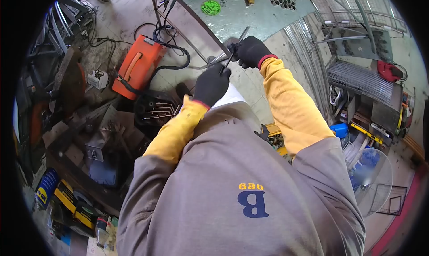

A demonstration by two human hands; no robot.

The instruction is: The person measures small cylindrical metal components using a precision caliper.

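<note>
Both hands wear black gloves with red cuffs below yellow sleeves. My left hand (212, 85) is closed around a thin dark metal rod (230, 59), which sticks up from its fingers. Just up and to the right, my right hand (253, 52) is closed at a dark metal piece (233, 47) beside a thin bar (244, 33); what exactly its fingers hold is hidden. The two hands are close together at the near edge of a grey-green metal-topped table (232, 14). A round green sticker (210, 7) lies on that top.
An orange machine (139, 66) with black cables stands left of my hands. A black container (156, 107) with bent rods is below it. Long metal bars (304, 55) lie to the right, near a wire rack (359, 81) and a fan (370, 182).
</note>
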